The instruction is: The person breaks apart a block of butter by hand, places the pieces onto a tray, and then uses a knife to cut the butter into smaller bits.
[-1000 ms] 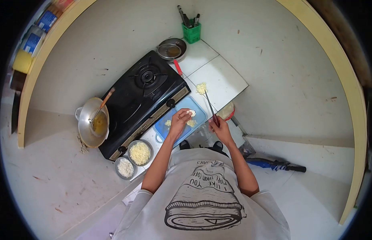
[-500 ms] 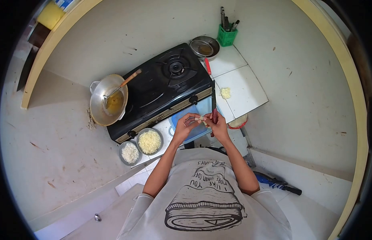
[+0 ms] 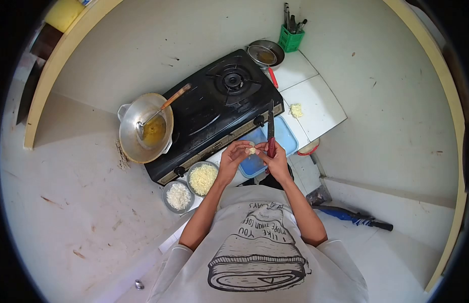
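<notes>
My left hand pinches a small pale clove-like piece, too small to identify surely. Fingertips of my right hand meet it from the other side. That same hand grips a knife by its red handle, the dark blade pointing away from me over the stove's front edge. Beneath both hands lies a blue plastic tray, partly covered by them. Left of it, a bowl of chopped yellowish pieces stands beside a smaller bowl of chopped white pieces.
A black gas stove fills the middle. On its left sits a metal wok with oil and a wooden-handled ladle. Behind are a pan and a green utensil basket. A small chopped pile lies on the tiles.
The view has shifted, so the stove and wok appear farther right. My hands stay together over the tray; the fingers have turned the pale piece slightly. The knife remains in my right hand.
</notes>
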`<action>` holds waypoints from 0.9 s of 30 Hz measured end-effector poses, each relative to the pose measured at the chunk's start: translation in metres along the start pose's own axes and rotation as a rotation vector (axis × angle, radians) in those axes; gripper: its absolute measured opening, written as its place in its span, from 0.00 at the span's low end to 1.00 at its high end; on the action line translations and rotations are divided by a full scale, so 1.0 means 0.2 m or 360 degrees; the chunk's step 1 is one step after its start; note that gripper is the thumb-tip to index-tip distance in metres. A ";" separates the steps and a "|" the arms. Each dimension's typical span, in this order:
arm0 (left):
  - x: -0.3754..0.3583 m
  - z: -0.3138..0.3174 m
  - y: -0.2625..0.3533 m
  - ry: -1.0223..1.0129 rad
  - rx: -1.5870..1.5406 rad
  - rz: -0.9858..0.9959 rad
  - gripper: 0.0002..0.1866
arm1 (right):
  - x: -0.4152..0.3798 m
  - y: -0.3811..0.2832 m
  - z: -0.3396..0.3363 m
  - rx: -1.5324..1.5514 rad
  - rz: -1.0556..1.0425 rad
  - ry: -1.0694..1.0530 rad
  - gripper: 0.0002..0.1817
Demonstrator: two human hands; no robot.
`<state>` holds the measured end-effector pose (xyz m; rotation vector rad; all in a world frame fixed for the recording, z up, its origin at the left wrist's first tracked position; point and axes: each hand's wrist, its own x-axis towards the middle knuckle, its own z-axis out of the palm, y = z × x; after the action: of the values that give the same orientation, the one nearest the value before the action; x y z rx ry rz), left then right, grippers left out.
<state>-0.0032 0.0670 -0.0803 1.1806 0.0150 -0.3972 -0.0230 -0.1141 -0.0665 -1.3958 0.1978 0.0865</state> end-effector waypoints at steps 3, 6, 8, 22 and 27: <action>-0.01 -0.03 -0.01 -0.0050 -0.0019 -0.0073 0.21 | -0.02 0.03 -0.01 -0.0033 -0.0007 0.0016 0.16; 0.01 -0.05 -0.03 -0.0143 0.0133 -0.0009 0.23 | -0.02 0.08 -0.02 -0.0089 -0.0141 0.0018 0.13; 0.02 -0.08 -0.04 -0.0198 0.0203 -0.0049 0.23 | -0.02 0.12 -0.03 -0.0131 -0.0196 0.0000 0.12; 0.01 -0.29 -0.41 -0.0003 0.1571 0.0417 0.16 | -0.12 0.35 -0.21 -0.0692 0.0231 0.0134 0.07; 0.00 -0.30 -0.60 -0.0160 0.1905 0.0571 0.13 | -0.18 0.51 -0.28 -0.0622 0.0150 0.0248 0.08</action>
<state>-0.0287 0.0833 -0.2108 2.2860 -0.5861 -0.1131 -0.0805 -0.1487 -0.1681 -1.7840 0.3922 0.0980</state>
